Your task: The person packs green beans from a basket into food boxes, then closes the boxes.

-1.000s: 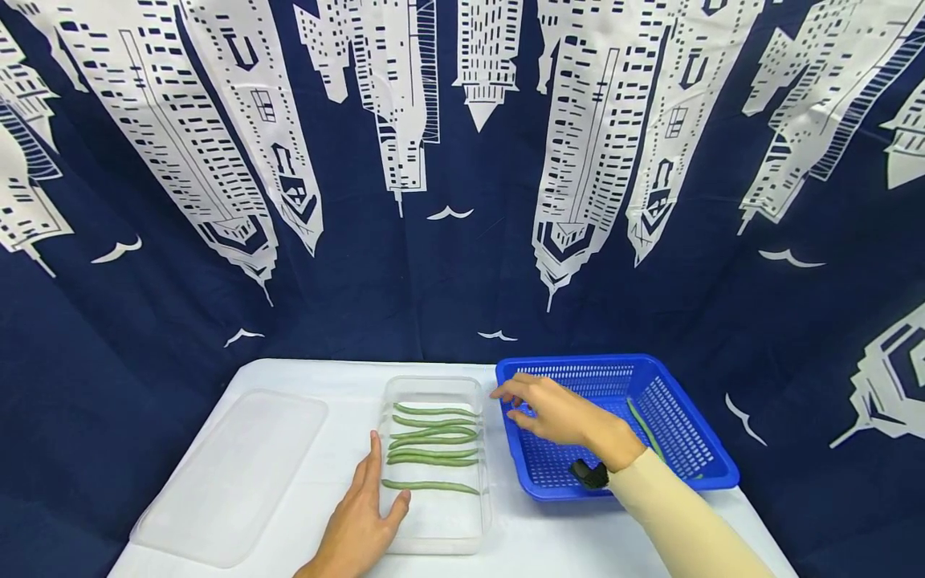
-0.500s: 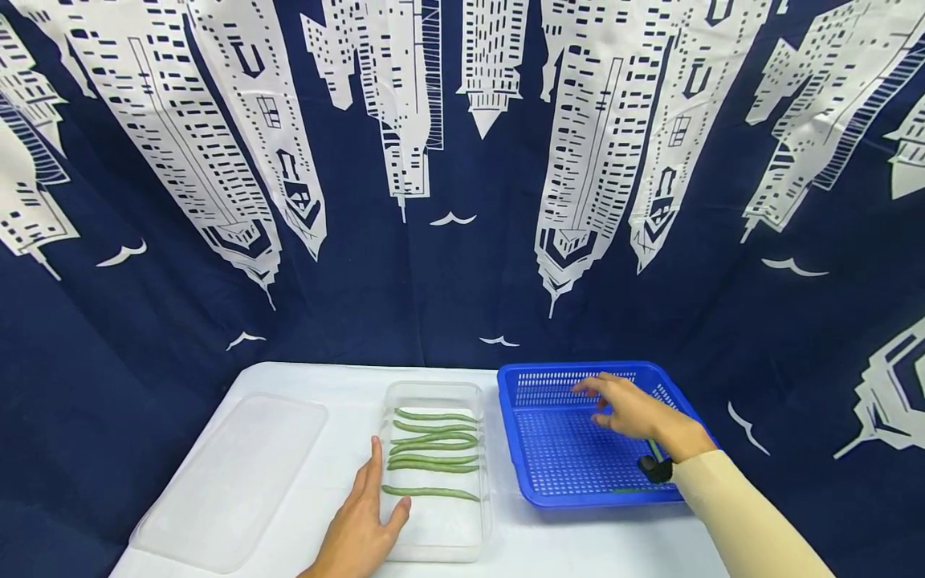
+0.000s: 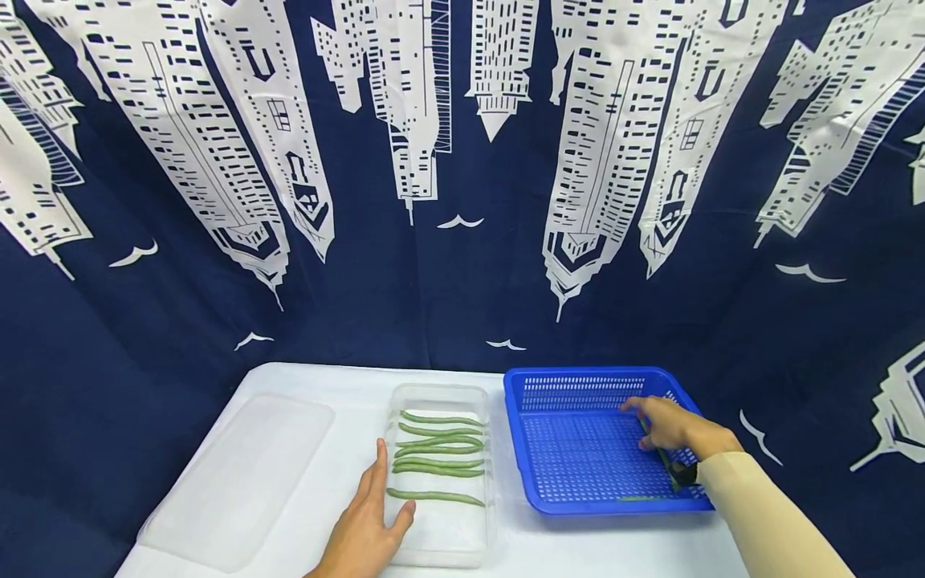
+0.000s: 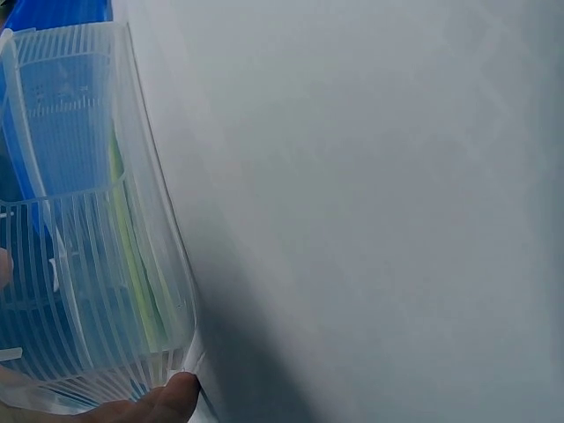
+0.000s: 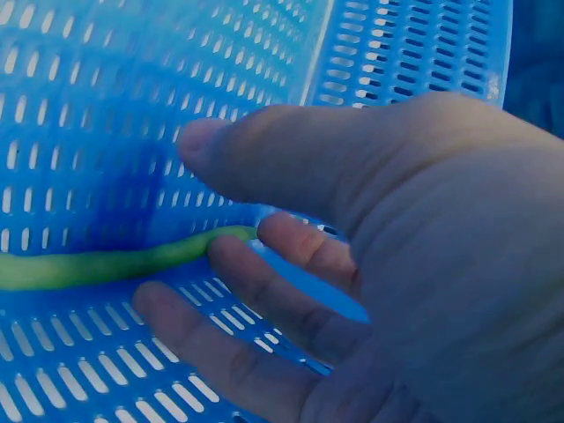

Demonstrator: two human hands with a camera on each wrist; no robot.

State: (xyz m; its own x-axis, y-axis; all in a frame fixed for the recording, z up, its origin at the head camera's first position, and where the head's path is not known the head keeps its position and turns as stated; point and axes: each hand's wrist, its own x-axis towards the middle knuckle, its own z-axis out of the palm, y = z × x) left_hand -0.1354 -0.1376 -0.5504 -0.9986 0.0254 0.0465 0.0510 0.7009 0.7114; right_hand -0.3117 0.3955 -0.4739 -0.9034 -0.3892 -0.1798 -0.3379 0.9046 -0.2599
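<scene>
My left hand rests against the left side of a clear plastic container, fingers extended. In the left wrist view, its fingertips touch the container's ribbed wall. Several green beans lie crosswise in that container, roughly parallel, with a wider gap before the nearest one. My right hand reaches into the right side of a blue plastic basket. Up close, its fingers touch one end of a green bean along the basket wall, while the thumb stands apart from it.
A translucent lid lies flat on the white table, left of the container. Another green bean lies near the basket's front edge. Behind the table hangs a navy cloth printed with white buildings.
My right hand has moved right, from above the basket's left rim to the bean at its right side. The left hand stays at the container, and the beans inside keep their places.
</scene>
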